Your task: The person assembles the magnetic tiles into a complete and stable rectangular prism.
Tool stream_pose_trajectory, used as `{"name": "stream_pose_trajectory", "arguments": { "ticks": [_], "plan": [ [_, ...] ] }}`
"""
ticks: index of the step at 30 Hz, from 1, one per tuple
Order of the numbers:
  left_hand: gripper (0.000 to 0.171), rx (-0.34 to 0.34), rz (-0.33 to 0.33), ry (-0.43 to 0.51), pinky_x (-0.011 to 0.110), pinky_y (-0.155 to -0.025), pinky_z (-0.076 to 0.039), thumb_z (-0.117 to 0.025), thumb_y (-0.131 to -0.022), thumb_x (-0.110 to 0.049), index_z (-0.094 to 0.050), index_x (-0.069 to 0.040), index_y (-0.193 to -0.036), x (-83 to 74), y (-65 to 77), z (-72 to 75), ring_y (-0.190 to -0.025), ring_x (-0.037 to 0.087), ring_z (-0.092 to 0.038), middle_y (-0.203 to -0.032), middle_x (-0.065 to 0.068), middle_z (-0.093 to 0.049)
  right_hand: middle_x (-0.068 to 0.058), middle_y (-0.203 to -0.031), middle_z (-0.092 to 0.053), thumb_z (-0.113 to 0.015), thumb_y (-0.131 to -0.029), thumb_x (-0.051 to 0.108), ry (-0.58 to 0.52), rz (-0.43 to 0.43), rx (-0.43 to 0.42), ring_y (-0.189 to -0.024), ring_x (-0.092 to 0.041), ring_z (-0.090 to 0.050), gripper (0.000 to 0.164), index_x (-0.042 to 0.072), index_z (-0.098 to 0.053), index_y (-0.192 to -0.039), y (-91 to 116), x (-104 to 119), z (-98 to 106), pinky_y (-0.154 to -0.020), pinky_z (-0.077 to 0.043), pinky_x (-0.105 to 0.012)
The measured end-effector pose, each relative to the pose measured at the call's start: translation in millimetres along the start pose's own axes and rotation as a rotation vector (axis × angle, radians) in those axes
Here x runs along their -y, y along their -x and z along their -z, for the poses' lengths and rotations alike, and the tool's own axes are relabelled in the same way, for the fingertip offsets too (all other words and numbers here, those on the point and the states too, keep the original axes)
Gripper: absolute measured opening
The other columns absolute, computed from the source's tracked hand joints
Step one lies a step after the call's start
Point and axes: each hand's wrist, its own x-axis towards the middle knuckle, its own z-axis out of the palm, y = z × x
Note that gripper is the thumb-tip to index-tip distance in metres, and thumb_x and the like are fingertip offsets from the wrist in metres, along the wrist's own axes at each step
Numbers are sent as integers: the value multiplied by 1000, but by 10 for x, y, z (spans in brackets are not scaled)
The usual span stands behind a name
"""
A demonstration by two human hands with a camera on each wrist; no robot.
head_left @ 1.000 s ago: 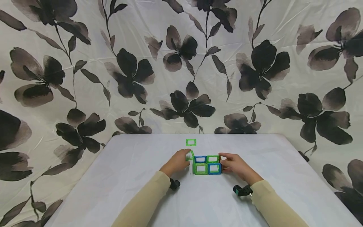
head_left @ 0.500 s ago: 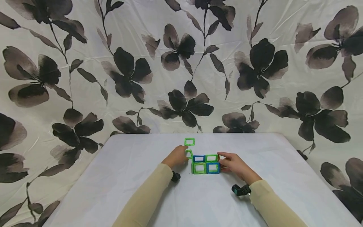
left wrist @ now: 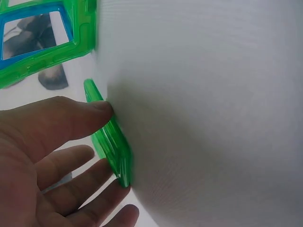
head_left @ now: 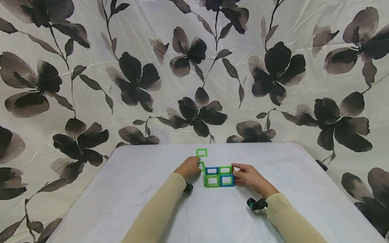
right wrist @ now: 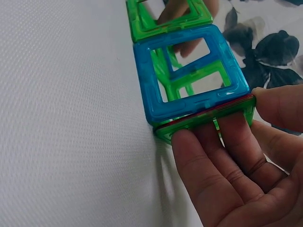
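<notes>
A small structure of blue and green magnetic tiles (head_left: pixel 219 176) stands on the table, two tiles wide with a row of openings on top. At its left end a green tile (head_left: pixel 202 165) juts out at a slant. My left hand (head_left: pixel 189 167) reaches past it to a loose green square magnetic tile (left wrist: pixel 113 142) lying flat; thumb and fingertips meet its edges in the left wrist view. My right hand (head_left: pixel 250 177) grips the right end, where a green tile with a red edge (right wrist: pixel 208 116) sits between thumb and fingers beside a blue square tile (right wrist: pixel 194 75).
White cloth covers the table (head_left: pixel 273 155), and a floral curtain (head_left: pixel 194 67) hangs behind its far edge. A dark wrist camera (head_left: pixel 256 204) is worn at the right wrist, and another camera (head_left: pixel 188 188) at the left.
My left hand has let go of the slanted green tile at the structure's left end and moved away from me to the loose green tile. The right hand stays at the right end.
</notes>
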Motion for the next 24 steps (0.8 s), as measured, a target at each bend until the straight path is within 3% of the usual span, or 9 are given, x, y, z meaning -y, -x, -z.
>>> {"name": "stream_pose_trajectory", "arguments": {
  "ticks": [3, 6, 10, 17, 24],
  "plan": [
    [54, 4, 0, -19, 42, -111, -38, -71, -86, -14, -54, -1, -135, -1, -6, 7, -129, 27, -50, -137, 13, -56, -17, -119, -61, -53, -99, 14, -6, -1, 3, -99, -22, -64, 48, 10, -43, -147, -12, -13, -7, -84, -57, -38],
    [46, 7, -3, -47, 42, -103, -44, -71, -85, -15, -60, 0, -126, -6, 2, 17, -112, 25, -56, -123, 13, -61, -17, -120, -61, -53, -99, 14, -15, -5, 3, -99, -22, -64, 49, 10, -43, -147, -18, -24, -16, -84, -57, -38],
    [33, -5, -8, -95, 40, -90, -48, -72, -84, -18, -65, -1, -111, 7, 15, 21, -92, 22, -51, -105, 10, -60, -16, -118, -62, -53, -99, 14, -17, -9, 4, -98, -21, -65, 49, 10, -43, -146, -19, -33, -33, -83, -57, -39],
    [33, -27, 23, -84, 39, -87, -48, -73, -83, -21, -65, -2, -109, 32, 36, 63, -89, 21, -50, -103, 9, -57, -16, -109, -61, -54, -98, 14, -18, -3, -1, -96, -23, -65, 47, 14, -44, -144, -12, -13, -33, -82, -58, -39],
    [36, -36, 32, -73, 37, -88, -49, -75, -81, -22, -64, -2, -108, 12, 68, 148, -88, 20, -51, -101, 8, -57, -15, -116, -63, -53, -99, 16, -31, 23, 11, -99, -22, -65, 47, 13, -42, -145, -2, -50, 16, -84, -57, -41]
  ]
}}
